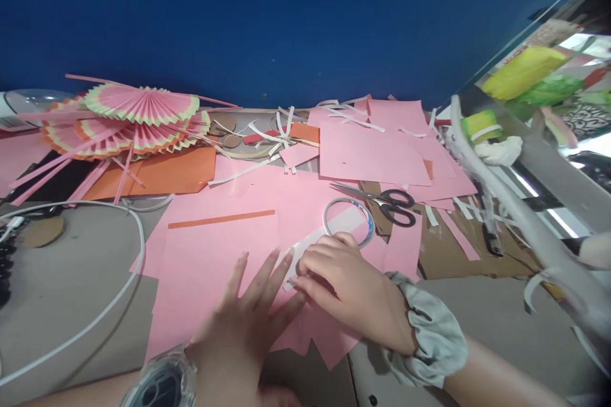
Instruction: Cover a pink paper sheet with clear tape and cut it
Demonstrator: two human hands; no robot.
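Note:
My left hand (251,315) lies with fingers spread on the large pink paper sheet (210,286). My right hand (351,283) is curled, thumb and fingertips pinched together at the near end of a white strip of tape (305,243). Its thumb is close to my left index finger. Just beyond the right hand is a tape roll (325,219), a white ring that overlaps the far part of the strip. A thin orange paper strip (222,219) rests on the pink sheet ahead of my left hand. Black-handled scissors (394,205) lie behind the roll.
Pleated pink paper fans (143,108) are piled at the back left on orange paper (191,172). More pink sheets (372,152) and white paper scraps (286,127) cover the back. A utility knife (491,235) lies on brown cardboard (449,261) at right. A white cable (143,241) loops at left.

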